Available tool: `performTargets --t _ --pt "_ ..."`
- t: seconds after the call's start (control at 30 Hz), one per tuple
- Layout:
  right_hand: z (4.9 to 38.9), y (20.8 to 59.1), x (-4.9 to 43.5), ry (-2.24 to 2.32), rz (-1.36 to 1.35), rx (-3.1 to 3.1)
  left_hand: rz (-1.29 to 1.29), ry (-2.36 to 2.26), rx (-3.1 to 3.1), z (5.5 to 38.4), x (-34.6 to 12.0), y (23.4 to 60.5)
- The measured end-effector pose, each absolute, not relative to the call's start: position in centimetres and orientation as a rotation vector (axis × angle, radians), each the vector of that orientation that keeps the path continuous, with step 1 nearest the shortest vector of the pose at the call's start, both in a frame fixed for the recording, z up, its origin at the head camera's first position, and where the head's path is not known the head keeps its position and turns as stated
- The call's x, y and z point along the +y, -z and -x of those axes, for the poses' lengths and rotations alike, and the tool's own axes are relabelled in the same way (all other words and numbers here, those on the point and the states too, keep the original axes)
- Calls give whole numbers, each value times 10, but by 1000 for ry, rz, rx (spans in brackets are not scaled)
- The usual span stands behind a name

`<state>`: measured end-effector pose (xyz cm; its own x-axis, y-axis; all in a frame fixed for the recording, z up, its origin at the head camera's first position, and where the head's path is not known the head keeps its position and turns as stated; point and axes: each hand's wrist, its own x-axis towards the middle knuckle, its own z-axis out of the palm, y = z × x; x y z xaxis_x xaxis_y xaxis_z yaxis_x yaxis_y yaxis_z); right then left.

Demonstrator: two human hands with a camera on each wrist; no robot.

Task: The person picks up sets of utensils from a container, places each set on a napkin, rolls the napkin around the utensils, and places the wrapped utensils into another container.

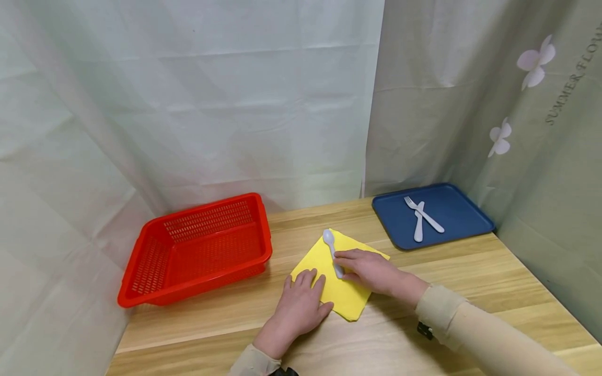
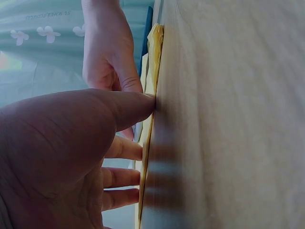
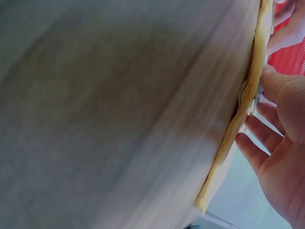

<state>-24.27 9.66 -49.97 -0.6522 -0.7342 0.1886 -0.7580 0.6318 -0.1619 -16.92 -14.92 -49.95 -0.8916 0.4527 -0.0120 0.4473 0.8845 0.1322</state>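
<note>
A folded yellow napkin (image 1: pixel 350 297) lies at a slant on the wooden table, its layers showing along the edge in both wrist views. On it rests a pale plastic spoon (image 1: pixel 328 238), bowl toward the far corner. My right hand (image 1: pixel 371 270) pinches the spoon's handle between thumb and fingers, low over the napkin. My left hand (image 1: pixel 301 305) rests on the napkin's near-left edge with fingers spread; in the left wrist view its thumb (image 2: pixel 136 106) touches that edge. The right hand partly covers the spoon handle.
A red perforated basket (image 1: pixel 207 284) stands on the left. At the back right, a blue tray (image 1: pixel 458 209) holds a white fork (image 1: pixel 430 221) crossed over a white knife (image 1: pixel 418 230). Pale curtains (image 1: pixel 263 104) hang behind the wooden table (image 1: pixel 197 339).
</note>
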Motion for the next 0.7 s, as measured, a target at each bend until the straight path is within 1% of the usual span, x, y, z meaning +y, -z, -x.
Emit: performTargets --t 0.7 --pt "243 501 84 -262 -1237 -2675 -729 -183 3021 169 -149 501"
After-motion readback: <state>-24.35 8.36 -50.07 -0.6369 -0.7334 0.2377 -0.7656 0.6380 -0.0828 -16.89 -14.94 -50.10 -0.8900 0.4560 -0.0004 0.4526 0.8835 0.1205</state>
